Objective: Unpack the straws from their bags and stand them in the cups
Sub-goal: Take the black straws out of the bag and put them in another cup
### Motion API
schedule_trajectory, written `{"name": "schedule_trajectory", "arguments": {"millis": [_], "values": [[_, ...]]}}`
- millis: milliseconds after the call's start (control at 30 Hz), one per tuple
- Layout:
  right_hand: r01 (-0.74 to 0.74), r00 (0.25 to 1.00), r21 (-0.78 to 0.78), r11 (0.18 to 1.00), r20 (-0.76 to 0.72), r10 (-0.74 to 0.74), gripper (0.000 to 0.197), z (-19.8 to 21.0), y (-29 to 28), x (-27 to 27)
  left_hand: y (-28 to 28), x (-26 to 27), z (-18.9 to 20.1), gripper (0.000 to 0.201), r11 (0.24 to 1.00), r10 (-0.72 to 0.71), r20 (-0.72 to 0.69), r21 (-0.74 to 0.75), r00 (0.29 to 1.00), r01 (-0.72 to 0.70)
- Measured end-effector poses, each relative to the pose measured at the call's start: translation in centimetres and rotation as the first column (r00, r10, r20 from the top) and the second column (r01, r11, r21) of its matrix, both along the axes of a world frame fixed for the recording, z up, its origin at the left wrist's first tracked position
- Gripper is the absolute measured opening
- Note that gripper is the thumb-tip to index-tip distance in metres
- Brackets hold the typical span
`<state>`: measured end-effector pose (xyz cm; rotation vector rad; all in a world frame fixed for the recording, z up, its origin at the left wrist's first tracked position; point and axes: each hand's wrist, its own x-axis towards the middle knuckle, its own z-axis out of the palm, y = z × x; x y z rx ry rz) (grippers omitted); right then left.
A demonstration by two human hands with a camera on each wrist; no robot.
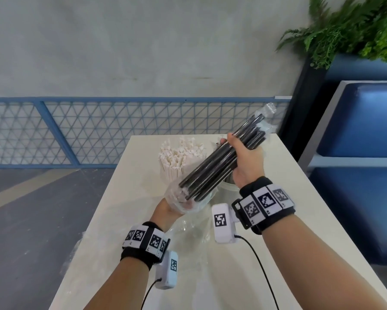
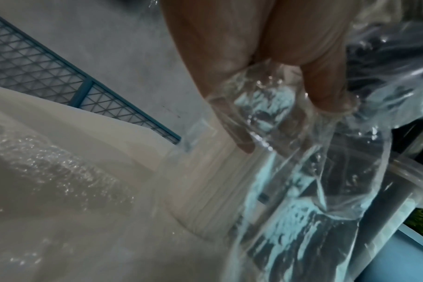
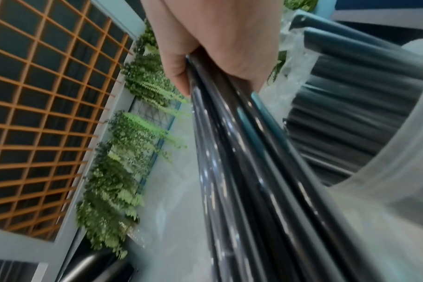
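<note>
My right hand (image 1: 244, 157) grips a bundle of black straws (image 1: 219, 161) slanting up to the right above the table; in the right wrist view the black straws (image 3: 254, 171) run along under its fingers (image 3: 179, 76). The bundle's lower end sits in a crumpled clear plastic bag (image 1: 185, 198), which my left hand (image 1: 172, 206) holds; in the left wrist view its fingers (image 2: 326, 82) pinch that clear bag (image 2: 302, 152). A cup of white wrapped straws (image 1: 181, 157) stands behind. A clear cup (image 1: 229, 189) holding black straws (image 3: 350, 106) stands under my right hand, largely hidden.
The white table (image 1: 288, 220) is narrow, its left edge dropping to a grey floor. An empty clear bag (image 1: 188, 233) lies on it between my wrists. A blue mesh railing (image 1: 76, 130) runs behind; a blue bench (image 1: 362, 153) and a green plant (image 1: 349, 30) stand at right.
</note>
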<state>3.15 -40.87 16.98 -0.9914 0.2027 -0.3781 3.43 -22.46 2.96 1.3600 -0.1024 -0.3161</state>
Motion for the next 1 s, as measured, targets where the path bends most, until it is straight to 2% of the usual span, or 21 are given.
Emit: {"name": "schedule_trajectory", "arguments": {"millis": [100, 133, 233, 367, 433, 567, 700, 800, 900, 1000], "values": [[0.054, 0.999, -0.027, 0.998, 0.004, -0.054, 0.025, 0.6, -1.3, 0.0, 0.1, 0.2, -0.5, 0.032, 0.999, -0.036, -0.011, 0.002, 0.999, 0.036], [0.063, 0.998, -0.028, 0.998, 0.010, -0.063, 0.027, 0.8, -1.7, 0.0, 0.0, 0.3, -0.5, 0.031, 0.999, -0.029, 0.019, 0.041, 0.999, 0.028], [0.129, 0.991, -0.026, 0.991, 0.042, -0.128, 0.026, 2.0, -2.8, -0.1, 0.0, 0.3, -0.4, 0.055, 0.999, -0.027, 0.049, 0.027, 0.998, 0.026], [0.320, 0.945, -0.109, 0.941, 0.116, -0.307, 0.016, 3.7, -3.5, 0.0, 0.0, 0.2, -0.6, 0.044, 0.997, 0.025, 0.105, 0.073, 0.994, -0.033], [0.389, 0.916, -0.138, 0.911, 0.163, -0.367, 0.017, 4.2, -3.6, 0.1, -0.2, 0.3, -0.6, 0.035, 0.992, 0.033, 0.137, 0.114, 0.990, -0.049], [0.430, 0.895, -0.147, 0.891, 0.198, -0.400, 0.017, 4.9, -3.8, -0.1, -0.3, 0.4, 0.3, 0.015, 0.986, 0.075, 0.147, 0.137, 0.986, -0.096], [0.514, 0.852, -0.163, 0.842, 0.209, -0.480, 0.015, 6.1, -4.9, 0.5, 0.0, 0.2, 0.3, 0.018, 0.984, 0.105, 0.151, 0.129, 0.983, -0.125], [0.506, 0.860, -0.246, 0.827, 0.222, -0.460, 0.019, 6.4, -4.6, 0.8, -0.1, 0.2, 0.2, 0.015, 0.983, 0.101, 0.153, 0.138, 0.983, -0.123], [0.506, 0.860, -0.312, 0.804, 0.258, -0.441, 0.034, 5.6, -3.9, 0.7, -0.1, 0.2, 0.3, 0.019, 0.988, 0.086, 0.151, 0.113, 0.985, -0.103], [0.503, 0.864, -0.419, 0.756, 0.261, -0.431, 0.022, 4.4, -3.8, 0.5, 0.4, 0.2, 0.3, 0.015, 0.990, 0.100, 0.153, 0.088, 0.983, -0.114]]}}
